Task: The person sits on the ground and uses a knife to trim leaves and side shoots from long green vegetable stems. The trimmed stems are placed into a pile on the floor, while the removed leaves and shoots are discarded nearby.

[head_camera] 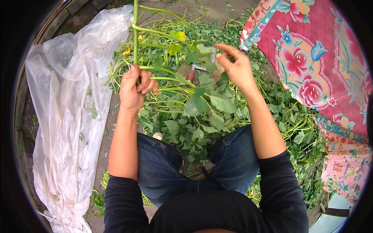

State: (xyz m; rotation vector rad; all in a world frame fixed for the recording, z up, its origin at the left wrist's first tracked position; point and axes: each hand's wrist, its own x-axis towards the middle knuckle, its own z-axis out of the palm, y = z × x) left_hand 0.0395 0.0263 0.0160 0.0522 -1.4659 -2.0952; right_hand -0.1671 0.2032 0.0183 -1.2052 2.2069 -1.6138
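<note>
My left hand (135,83) is closed around a long green leafy vine (135,38), which rises past the top of the picture, its side stalks reaching to the right. Beside a blurred leaf (206,55), my right hand (237,68) has thumb and forefinger apart; whether it touches the leaf I cannot tell. Behind the stalks lies a tool with a reddish-brown handle (191,75) and a metal part, partly hidden by leaves. A heap of cut green leaves and stems (177,126) covers the ground between and beyond my knees.
Crumpled clear plastic sheeting (70,116) lies along the left. At the right hangs or lies a red floral cloth (303,58), with a pink patterned cloth (344,171) below it. More vines (300,125) are piled beside my right knee.
</note>
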